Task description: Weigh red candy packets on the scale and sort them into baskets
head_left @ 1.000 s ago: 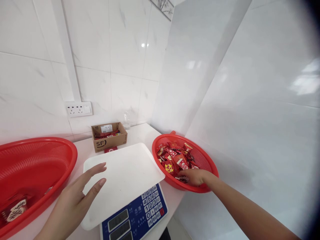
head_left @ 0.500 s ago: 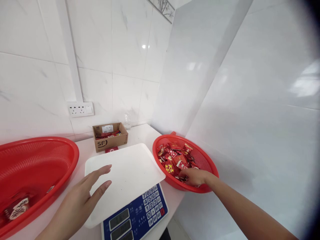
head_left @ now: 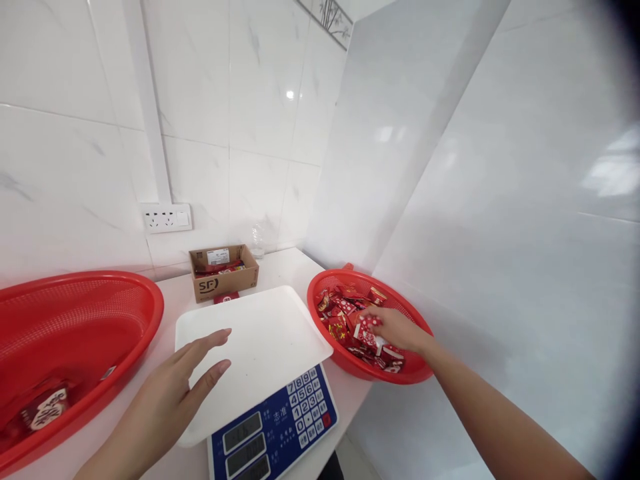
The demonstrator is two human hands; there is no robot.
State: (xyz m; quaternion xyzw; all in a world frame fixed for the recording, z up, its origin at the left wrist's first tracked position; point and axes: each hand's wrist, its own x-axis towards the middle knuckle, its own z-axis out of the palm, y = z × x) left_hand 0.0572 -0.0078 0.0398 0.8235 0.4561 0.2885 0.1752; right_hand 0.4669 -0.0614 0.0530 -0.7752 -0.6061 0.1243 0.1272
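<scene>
Over the left part of the white scale tray, my left hand is held with its fingers apart and nothing in it. The scale's blue keypad panel faces me. My right hand reaches into the right red basket, its fingers closed on a red and white dotted packet. Many small red packets lie around it in that basket.
A large red basket with a few packets stands at the left. Behind the scale are a cardboard box of packets, a red packet and a clear bottle. Tiled walls close off the back and right.
My right hand has risen from the front of the right basket toward its middle and now grips a dotted packet. My left hand has barely moved; the view has shifted slightly.
</scene>
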